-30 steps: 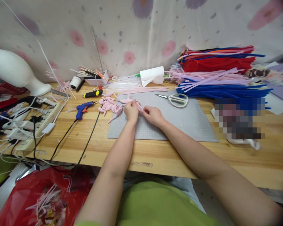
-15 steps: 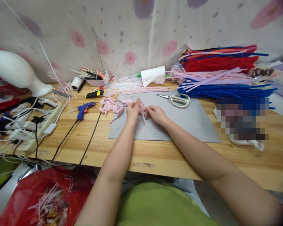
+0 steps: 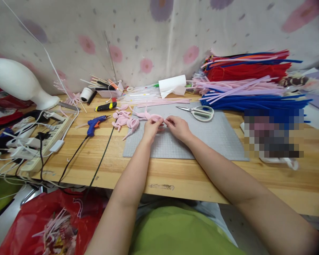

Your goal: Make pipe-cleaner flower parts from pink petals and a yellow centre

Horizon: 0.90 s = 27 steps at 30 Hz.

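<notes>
Over the grey cutting mat (image 3: pixel 212 141), my left hand (image 3: pixel 150 130) pinches a pink pipe cleaner piece (image 3: pixel 155 117) between thumb and fingers. My right hand (image 3: pixel 178 128) has its fingertips closed at the right end of the same piece, close to the left fingertips. Part of the piece is hidden behind the fingers. Pink strands stick out just beyond the left hand. To the left, several coiled and bent pink pipe cleaner shapes (image 3: pixel 133 124) lie at the mat's edge. Scissors (image 3: pixel 202 113) with pale handles rest on the mat behind my right hand.
A blue glue gun (image 3: pixel 93 124) and a yellow-black cutter (image 3: pixel 106 106) lie left. Bundles of blue pipe cleaners (image 3: pixel 257 103) and red ones (image 3: pixel 250 72) are stacked back right. A power strip (image 3: pixel 46 141) with cables sits far left. A white foam head (image 3: pixel 18 79) stands behind it.
The pink piece, which hung down between the hands, now lies across above the left fingers. My left thumb has lowered and both hands' fingertips have come together.
</notes>
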### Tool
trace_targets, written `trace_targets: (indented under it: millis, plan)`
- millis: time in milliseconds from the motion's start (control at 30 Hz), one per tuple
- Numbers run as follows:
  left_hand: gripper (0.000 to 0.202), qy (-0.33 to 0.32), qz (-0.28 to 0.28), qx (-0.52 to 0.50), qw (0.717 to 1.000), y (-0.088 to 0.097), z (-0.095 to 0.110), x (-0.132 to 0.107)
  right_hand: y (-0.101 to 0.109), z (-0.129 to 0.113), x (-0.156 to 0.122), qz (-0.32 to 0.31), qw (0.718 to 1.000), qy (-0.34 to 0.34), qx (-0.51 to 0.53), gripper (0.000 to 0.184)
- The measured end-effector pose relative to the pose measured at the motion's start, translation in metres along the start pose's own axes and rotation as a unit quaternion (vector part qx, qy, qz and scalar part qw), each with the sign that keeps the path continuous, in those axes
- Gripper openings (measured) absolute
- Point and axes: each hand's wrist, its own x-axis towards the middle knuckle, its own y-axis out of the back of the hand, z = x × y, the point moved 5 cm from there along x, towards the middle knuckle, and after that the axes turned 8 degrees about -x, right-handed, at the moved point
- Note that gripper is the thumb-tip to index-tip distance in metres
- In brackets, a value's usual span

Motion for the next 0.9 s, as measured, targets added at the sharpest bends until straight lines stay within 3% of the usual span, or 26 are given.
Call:
trace_targets:
  millis: [67, 233, 367, 633, 900]
  plan:
    - [0.025, 0.022, 0.0, 0.011, 1.0, 0.0, -0.002, -0.002, 0.002, 0.0, 0.001, -0.002, 0.999, 0.025, -0.024, 0.026]
    - [0.018, 0.036, 0.073, 0.049, 0.995, 0.005, -0.003, -0.002, 0.006, -0.011, -0.001, 0.031, 0.986, 0.131, -0.098, 0.026]
    - [0.017, 0.054, 0.059, 0.022, 0.997, 0.0, -0.002, -0.005, 0.007, -0.018, -0.001, 0.055, 0.972, 0.172, -0.149, 0.031]
    - [0.021, 0.068, 0.07, -0.033, 0.995, -0.005, -0.006, -0.007, 0.002, -0.017, 0.004, 0.08, 0.971, 0.143, -0.171, 0.029]
    - [0.02, 0.013, 0.062, -0.067, 0.996, -0.006, -0.002, -0.005, 0.0, -0.015, 0.004, 0.089, 0.975, 0.134, -0.154, 0.03]
